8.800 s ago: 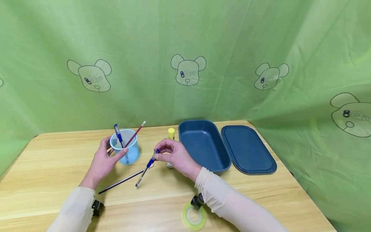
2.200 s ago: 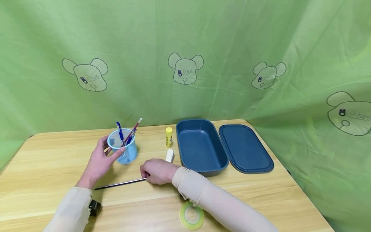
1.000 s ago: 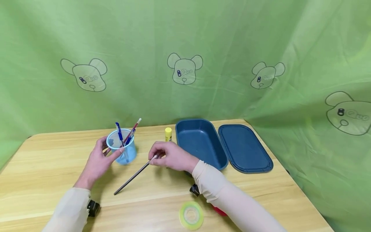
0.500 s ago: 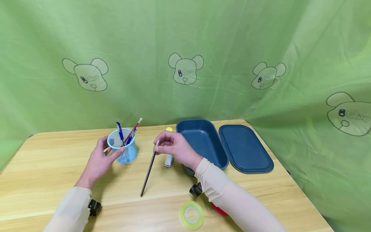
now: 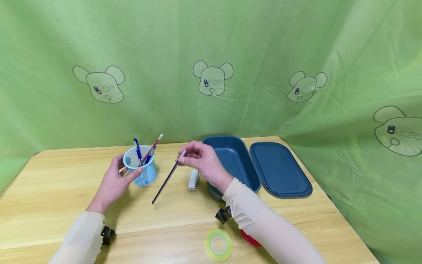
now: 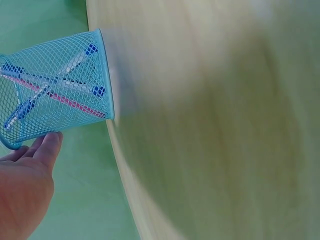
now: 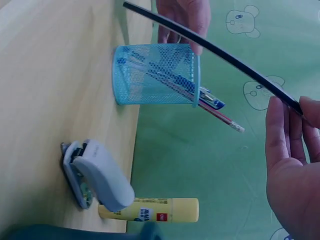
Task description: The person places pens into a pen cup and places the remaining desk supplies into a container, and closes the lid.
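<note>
A light-blue mesh pen holder [image 5: 150,174] stands upright on the table at left. My left hand [image 5: 112,185] grips it near the rim, thumb on the near side and fingers behind. Two clear pens with blue grips [image 5: 137,149] and a red pencil [image 5: 155,146] with a white eraser lean inside it. My right hand [image 5: 207,165] pinches a dark pencil [image 5: 166,181] by its white-tipped end between thumb and fingers. The pencil slants down toward the left, its lower end raised above the tabletop, right of the pen holder.
A white stapler [image 5: 193,179] and a yellow glue stick [image 7: 165,210] stand near the right hand. Behind the right forearm are a deep blue box [image 5: 254,172] and its flat lid [image 5: 281,170]. A yellow-green tape roll [image 5: 225,253] and a partly hidden red object [image 5: 250,240] lie in front.
The right hand's earlier blue pen now stands in the pen holder. It then picked the dark pencil off the table and raised it up and away. The left hand has kept its grip.
</note>
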